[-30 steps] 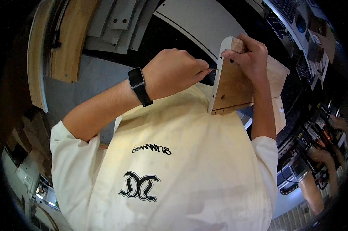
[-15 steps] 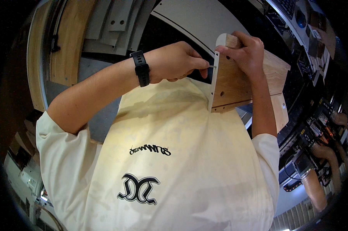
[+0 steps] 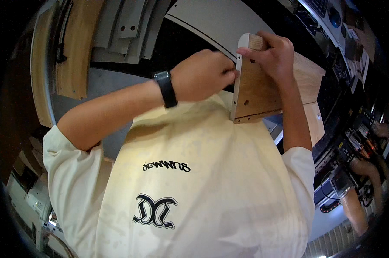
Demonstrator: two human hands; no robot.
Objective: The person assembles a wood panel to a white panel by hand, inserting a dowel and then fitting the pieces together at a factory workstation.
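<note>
Wooden panel point(image 3: 259, 95): in front of our chest, right of the middle of the view, its broad brown face turned toward us.
Pale edge point(image 3: 236, 88): faces the left hand and runs nearly up and down the view, the top leaning slightly right.
Rounded corner point(image 3: 244, 41): points away from us, at the top of that edge; the squared lower end points back toward the shirt point(image 3: 203, 172), and we cannot tell whether they touch.
Long axis: the right side passes behind our wrist, so we cannot be sure which direction is longest.
Dark line point(image 3: 258, 115): crosses the face near its lower end, roughly square to the pale edge.
Right hand point(image 3: 274, 53): closed over the panel's upper part, thumb across the near face.
Left hand point(image 3: 207, 75): curled, fingertips close against the pale edge; blur keeps us from telling whether they pinch anything.
Black watch point(image 3: 166, 89): on our left wrist.
Grey boards point(image 3: 130, 26): lie beyond the left forearm, with wood-coloured boards point(image 3: 76, 51) farther left.
</note>
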